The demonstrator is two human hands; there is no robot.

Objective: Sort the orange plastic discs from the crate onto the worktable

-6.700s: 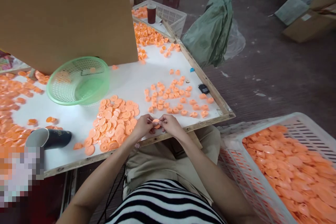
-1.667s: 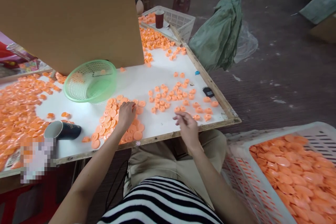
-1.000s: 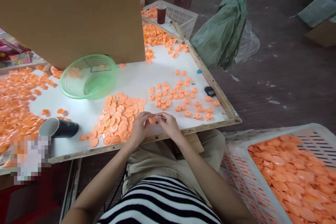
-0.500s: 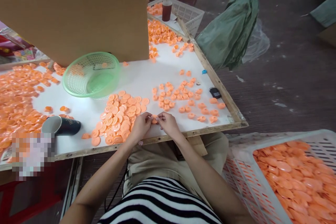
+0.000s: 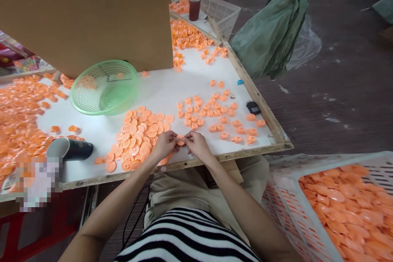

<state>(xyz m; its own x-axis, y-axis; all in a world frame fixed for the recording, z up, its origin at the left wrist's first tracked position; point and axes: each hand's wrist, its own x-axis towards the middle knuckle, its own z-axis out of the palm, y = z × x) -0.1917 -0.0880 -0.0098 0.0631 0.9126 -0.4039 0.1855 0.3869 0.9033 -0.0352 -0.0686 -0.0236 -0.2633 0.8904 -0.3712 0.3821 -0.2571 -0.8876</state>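
Between my two hands is a small orange plastic disc, just above the table's near edge. My left hand pinches its left side, while the fingers of my right hand close on its right side. Fingertips cover part of the disc, so its finer shape is hidden. A heap of flat orange discs lies left of my left hand. Beyond and right of my right hand, several small orange cup-shaped pieces are spread over the white tabletop.
A green mesh basket stands before a large cardboard sheet. A dark cup lies on its side at left, near a big orange pile. Wooden strips edge the table. A white crate of orange pieces sits at lower right.
The view has shifted slightly. Both hands stay together at the same place, still holding the orange disc, with only slight finger movement.
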